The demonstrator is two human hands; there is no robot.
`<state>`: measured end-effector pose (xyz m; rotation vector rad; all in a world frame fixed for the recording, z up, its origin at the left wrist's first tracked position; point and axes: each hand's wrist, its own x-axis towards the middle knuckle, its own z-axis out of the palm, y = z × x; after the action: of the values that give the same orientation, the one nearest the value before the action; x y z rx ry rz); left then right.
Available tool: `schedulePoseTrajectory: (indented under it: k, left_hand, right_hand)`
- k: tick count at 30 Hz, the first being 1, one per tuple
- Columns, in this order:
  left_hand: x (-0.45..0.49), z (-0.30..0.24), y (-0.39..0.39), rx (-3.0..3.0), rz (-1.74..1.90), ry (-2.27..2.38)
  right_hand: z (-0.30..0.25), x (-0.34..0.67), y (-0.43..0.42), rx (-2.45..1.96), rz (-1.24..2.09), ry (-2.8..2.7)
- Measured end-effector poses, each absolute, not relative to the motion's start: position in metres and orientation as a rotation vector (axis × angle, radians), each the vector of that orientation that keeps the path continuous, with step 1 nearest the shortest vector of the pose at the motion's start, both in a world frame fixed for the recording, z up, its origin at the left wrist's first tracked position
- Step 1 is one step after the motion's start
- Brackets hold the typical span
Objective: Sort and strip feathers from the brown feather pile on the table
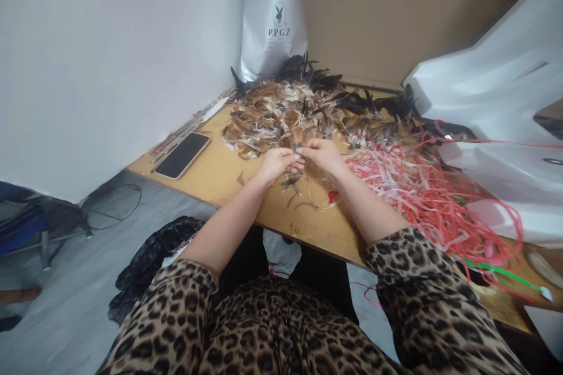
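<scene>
Counter of flat yellow wood (211, 177) stands by a white wall (118, 70). A shiny white plastic bag (266, 50) stands behind, its insides hidden. Curly brown and black feathers (281, 111) lie heaped beside stringy pink plastic ribbons (409, 187). In front, left hand (278, 165) and right hand (324, 155) pinch, it seems, a small dark feather (294, 176).

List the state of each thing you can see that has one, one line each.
Left hand: fingers closed, meeting the right
Right hand: fingertips pinched
Feathers: loose, heaped
Strips: tangled
Phone: flat, screen up and dark
Printed bag: upright
Black plastic: crumpled, on the floor
</scene>
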<state>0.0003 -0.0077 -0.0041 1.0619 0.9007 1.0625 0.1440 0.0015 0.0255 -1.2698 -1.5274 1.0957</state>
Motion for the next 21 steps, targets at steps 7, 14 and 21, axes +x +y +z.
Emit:
schedulePoseTrajectory:
  k: [7, 14, 21]
  left_hand:
    - [0.000, -0.004, -0.007, 0.995, 1.055, 0.868]
    - [-0.001, -0.002, -0.006, 0.867, 1.147, 0.867]
    - [0.001, -0.003, -0.004, 0.941, 1.197, 0.904]
  right_hand:
    - [0.014, 0.143, 0.007, -1.178, 1.214, -1.404]
    - [0.021, 0.139, 0.005, -1.147, 1.011, -1.280]
    - [0.023, 0.135, 0.001, -1.146, 0.794, -1.482]
